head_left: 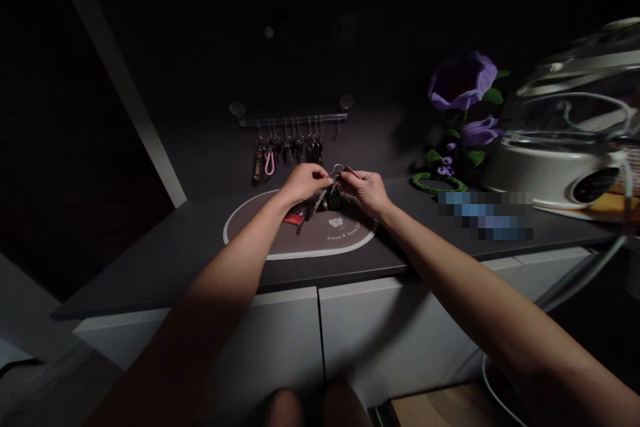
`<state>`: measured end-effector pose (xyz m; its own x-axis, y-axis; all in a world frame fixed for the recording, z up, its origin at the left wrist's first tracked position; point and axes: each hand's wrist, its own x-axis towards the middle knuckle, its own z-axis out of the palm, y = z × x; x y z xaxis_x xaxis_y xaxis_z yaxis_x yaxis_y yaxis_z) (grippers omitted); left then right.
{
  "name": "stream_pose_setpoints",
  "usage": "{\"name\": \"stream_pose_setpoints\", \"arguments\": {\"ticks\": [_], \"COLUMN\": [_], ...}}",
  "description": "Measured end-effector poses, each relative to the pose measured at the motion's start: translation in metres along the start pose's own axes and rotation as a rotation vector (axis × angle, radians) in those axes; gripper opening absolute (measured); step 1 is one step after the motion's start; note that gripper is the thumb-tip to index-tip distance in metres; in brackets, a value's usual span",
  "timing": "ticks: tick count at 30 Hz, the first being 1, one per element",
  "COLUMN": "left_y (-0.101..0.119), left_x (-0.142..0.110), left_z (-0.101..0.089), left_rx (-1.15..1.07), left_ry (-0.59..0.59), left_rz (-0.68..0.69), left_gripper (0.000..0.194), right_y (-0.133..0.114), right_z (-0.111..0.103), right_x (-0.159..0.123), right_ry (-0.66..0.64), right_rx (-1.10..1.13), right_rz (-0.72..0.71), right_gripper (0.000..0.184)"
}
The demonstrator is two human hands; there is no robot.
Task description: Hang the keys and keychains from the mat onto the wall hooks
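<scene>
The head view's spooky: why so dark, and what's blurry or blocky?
Head view: dim light leaves the smooth dark wall nearly black up top; head view: the domed white appliance looks smeary; head view: coarse squares make a bluish patch over the dark grey countertop.

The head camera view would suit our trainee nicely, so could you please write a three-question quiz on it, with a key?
1. True or false: a round silver metal key ring shows between the left hand and the right hand.

2. The narrow looped strap hanging below the clear straight rail is: (a) green; (b) pink; (c) yellow.

3. Fill in: in the picture, the large purple flower is to the ____ of the rounded white appliance with a clear top.

Key: 1. True; 2. b; 3. left.
</scene>
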<state>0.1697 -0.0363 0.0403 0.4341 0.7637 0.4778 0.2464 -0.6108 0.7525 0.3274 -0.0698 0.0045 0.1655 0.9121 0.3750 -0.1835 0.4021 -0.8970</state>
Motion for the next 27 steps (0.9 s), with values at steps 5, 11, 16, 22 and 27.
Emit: {"name": "stream_pose_setpoints", "arguments": {"ticks": [5,11,16,22,27], "left_y": [0.003,-0.003,-0.008,-0.008,-0.005], "left_x": [-0.002,0.004,0.009,0.009,0.008], "left_z": [0.001,0.003,0.002,0.002,0.005], "left_rx": [-0.101,-0.229,-0.343,-0.504,-0.661], "left_ry": [0.064,0.163,0.220,0.204,0.169], "left_rz": [0.025,-0.010,0.009,-0.052,-0.087], "left_gripper": [0.003,0.003,0.005,0.013,0.016], "right_y": [-0.001,-0.005,-0.008,-0.003,-0.003], "right_z": [-0.002,-0.001,0.002,0.000,-0.001], "right_x": [0.001,-0.001,-0.003,0.000,0.004], "right_ry": [-0.008,-0.021,-0.074,-0.080,-0.067], "right_rx": [-0.005,0.035,0.004,-0.040,-0.076], "right_rz": [0.018,0.078,0.123,0.095,-0.097], "right_gripper": [0.029,0.030,0.028,0.027,0.030]}}
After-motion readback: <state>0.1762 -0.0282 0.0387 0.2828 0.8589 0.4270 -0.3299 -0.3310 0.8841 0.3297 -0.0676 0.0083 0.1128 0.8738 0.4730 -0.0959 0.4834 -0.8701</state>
